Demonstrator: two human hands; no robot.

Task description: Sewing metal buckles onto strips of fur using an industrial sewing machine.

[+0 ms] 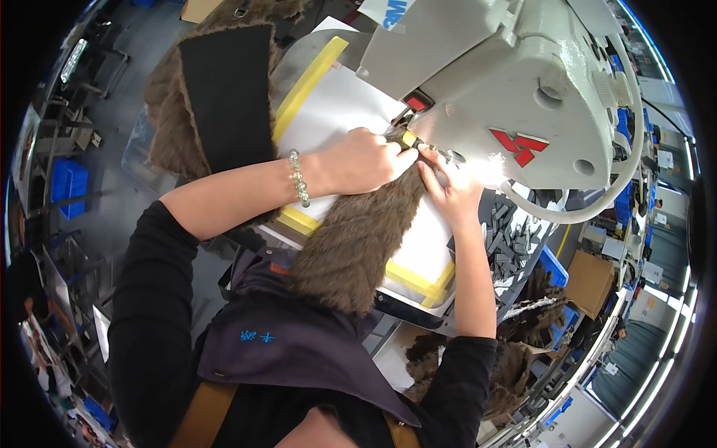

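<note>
A long brown fur piece (358,243) lies across the white work surface (325,112) of a sewing machine (478,97) and hangs over its near edge. My left hand (366,160) is closed on the far end of the fur, with its fingers curled close to the needle area. From the right, my right hand (452,185) pinches the same end, thumb and fingers almost meeting the left thumb. Between the hands and the machine shows a small yellow patch (409,139) on something dark. My fingers partly hide what lies under them.
Another brown fur piece (164,119) with a black panel (228,97) rests at the left of the machine. Yellow tape (306,89) borders the work surface. To the right are many dark strips (508,239), a cardboard box (590,284) and more fur (515,366). A white hose (575,216) loops beside the machine.
</note>
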